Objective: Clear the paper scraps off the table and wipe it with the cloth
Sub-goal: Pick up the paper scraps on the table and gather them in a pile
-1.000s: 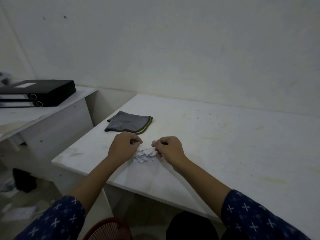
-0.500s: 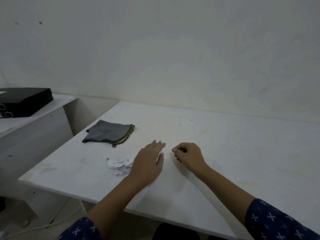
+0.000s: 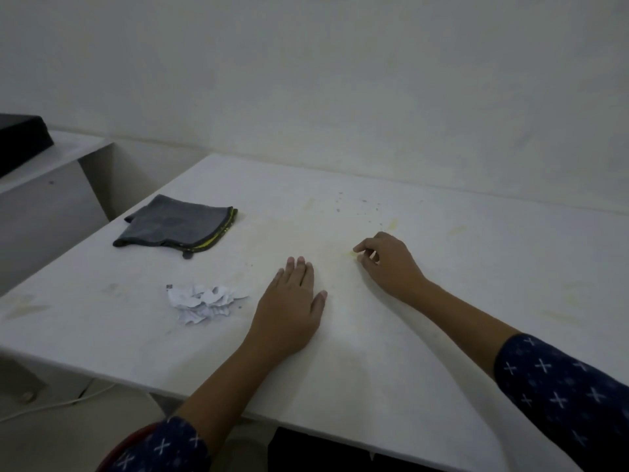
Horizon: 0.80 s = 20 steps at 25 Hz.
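Binder cut off left, right hand pinch unclear

Grey cloth, white paper scraps

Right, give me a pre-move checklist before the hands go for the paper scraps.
1. Paper scraps gathered in one pile on the table: ok.
2. Left hand free, flat, fingers open: ok.
3. Right hand empty: cannot tell, fingertips are pinched together.
4. Cloth within view, folded, apart from the scraps: ok.
5. Somewhere to drop the scraps: cannot tell, no bin clearly visible.
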{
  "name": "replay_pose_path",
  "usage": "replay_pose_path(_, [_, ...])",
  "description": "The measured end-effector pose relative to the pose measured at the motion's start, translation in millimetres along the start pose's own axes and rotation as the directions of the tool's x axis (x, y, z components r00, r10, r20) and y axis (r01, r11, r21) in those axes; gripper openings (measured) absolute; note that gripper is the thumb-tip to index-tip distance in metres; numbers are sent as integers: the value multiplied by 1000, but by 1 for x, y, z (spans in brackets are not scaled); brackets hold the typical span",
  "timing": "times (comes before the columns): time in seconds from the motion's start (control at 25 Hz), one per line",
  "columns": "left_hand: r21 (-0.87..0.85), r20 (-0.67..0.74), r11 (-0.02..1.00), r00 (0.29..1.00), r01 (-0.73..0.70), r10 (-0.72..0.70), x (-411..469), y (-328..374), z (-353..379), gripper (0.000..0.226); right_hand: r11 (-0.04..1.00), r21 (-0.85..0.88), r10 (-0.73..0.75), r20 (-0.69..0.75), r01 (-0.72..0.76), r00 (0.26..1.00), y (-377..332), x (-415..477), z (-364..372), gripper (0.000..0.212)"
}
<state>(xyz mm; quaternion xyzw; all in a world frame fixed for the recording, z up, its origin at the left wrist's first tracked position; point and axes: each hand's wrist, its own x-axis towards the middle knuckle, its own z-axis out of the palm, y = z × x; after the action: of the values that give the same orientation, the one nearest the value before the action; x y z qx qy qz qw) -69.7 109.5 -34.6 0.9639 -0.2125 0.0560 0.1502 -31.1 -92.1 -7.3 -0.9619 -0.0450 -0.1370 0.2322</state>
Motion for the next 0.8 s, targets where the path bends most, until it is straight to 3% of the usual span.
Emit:
replay_pose_path(0.2, [-6,-42,1000,999,-2,2,4,-2,4,68,984,-115,-121,116,134,986,-12,17,1,25])
replay_pose_path(0.4, [-6,-52,1000,999,-10,10,4,-2,4,67,936,-279,-182,137,214,974,-20,26,-1,25])
replay_pose_path(0.8, [-10,-58,1000,998,-11,11,4,-1,2,60,971,-111,-173,276,210,946,-11,43,-8,6])
